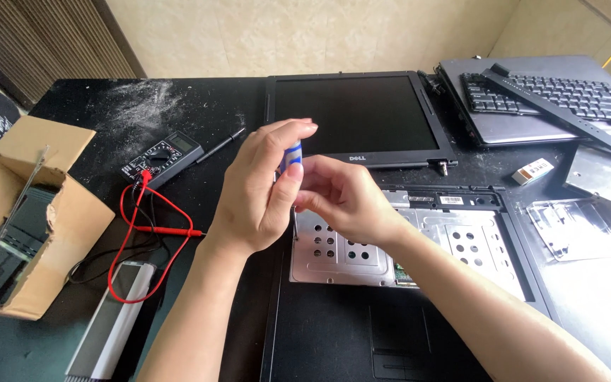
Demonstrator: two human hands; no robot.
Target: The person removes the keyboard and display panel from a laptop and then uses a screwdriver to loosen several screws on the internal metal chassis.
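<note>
Opened laptop base (419, 283) lies at table (588, 311) centre, its detached screen (357, 117) behind it. Both hands, left hand (256, 194) and right hand (344, 198), meet above the base. Multimeter (164, 155) lies left of the screen, cardboard box (30, 212) at far left, second laptop (539, 99) behind right

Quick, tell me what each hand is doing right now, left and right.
Left hand: closed around the blue-and-white screwdriver handle.
Right hand: fingers pinched at the screwdriver's shaft, over the opened laptop base.
</note>
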